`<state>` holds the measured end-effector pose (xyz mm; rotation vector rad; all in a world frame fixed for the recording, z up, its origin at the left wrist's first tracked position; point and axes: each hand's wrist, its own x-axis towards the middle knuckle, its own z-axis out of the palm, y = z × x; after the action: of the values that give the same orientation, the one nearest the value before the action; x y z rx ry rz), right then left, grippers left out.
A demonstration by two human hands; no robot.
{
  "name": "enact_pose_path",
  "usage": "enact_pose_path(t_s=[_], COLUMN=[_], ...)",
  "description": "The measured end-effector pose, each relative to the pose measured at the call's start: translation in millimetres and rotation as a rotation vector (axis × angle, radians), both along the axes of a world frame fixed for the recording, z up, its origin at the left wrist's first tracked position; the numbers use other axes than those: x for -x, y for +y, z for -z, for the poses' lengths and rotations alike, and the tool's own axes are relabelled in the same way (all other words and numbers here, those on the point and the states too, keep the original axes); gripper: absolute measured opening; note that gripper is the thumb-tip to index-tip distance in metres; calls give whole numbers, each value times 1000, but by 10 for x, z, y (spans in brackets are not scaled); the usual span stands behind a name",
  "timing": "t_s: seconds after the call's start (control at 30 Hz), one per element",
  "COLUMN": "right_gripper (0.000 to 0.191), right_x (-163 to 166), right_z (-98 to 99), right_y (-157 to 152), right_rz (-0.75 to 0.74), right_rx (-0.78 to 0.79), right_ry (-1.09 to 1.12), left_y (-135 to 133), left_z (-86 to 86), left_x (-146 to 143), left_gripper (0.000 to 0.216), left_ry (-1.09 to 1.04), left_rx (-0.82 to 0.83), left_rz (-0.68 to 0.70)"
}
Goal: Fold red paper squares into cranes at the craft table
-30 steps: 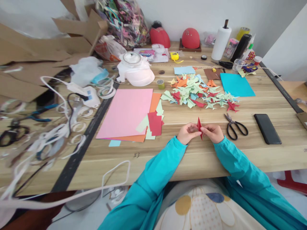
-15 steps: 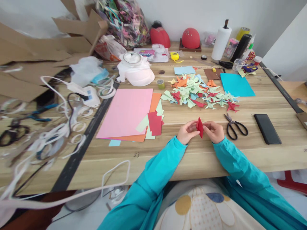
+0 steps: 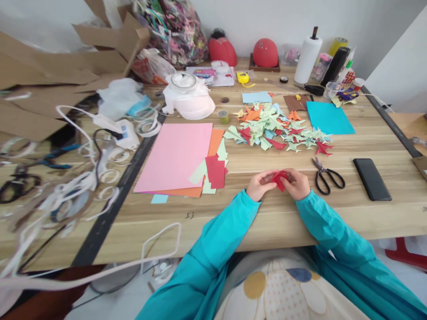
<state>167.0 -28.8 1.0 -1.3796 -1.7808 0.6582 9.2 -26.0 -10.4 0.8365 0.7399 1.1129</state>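
Observation:
A small folded piece of red paper (image 3: 279,182) is held between both hands above the front of the table. My left hand (image 3: 260,185) pinches its left side between thumb and fingers. From the right, my right hand (image 3: 297,183) grips it with the thumb on its face. Behind the hands lies a pile of folded paper cranes (image 3: 267,126) in green, red, orange and blue. Scissors (image 3: 325,175) with black handles rest to the right of my right hand. Left of my left hand, small red paper pieces (image 3: 215,172) lie partly over green ones.
A large pink sheet (image 3: 176,155) lies on orange paper at the left. A black phone (image 3: 372,179) sits at the right, a turquoise sheet (image 3: 330,118) behind it. White cables (image 3: 66,191) and tape rolls clutter the far left. A paper roll (image 3: 307,60) stands at the back.
The red paper was upright and narrow, seen nearly as a diamond; now its folds are spread and turned more face-on. My right hand has shifted slightly left, its fingers now closer around the paper.

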Motion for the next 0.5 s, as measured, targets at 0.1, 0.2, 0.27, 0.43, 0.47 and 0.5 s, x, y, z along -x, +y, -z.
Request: enact_pose_path(t_s=[0.1, 0.2, 0.27, 0.43, 0.47, 0.5], right_gripper=[23, 23, 23, 23, 23, 23], right_x=[-2, -4, -4, -7, -9, -11], right_z=[2, 22, 33, 26, 24, 23], right_y=[-4, -2, -3, -17, -20, -21], right_rz=[-10, -25, -39, -28, -16, -5], right_rx=[9, 49, 75, 69, 56, 42], right_ry=[64, 146, 199, 240, 233, 224], left_y=[5, 5, 9, 30, 32, 33], left_z=[9, -13, -33, -54, -53, -50], left_x=[6, 9, 13, 27, 29, 29], left_gripper=[41, 38, 35, 29, 28, 28], left_ry=[-61, -121, -154, -186, -183, -183], left_rx=[78, 184, 250, 265, 269, 280], left_rz=[-1, 4, 8, 46, 60, 73])
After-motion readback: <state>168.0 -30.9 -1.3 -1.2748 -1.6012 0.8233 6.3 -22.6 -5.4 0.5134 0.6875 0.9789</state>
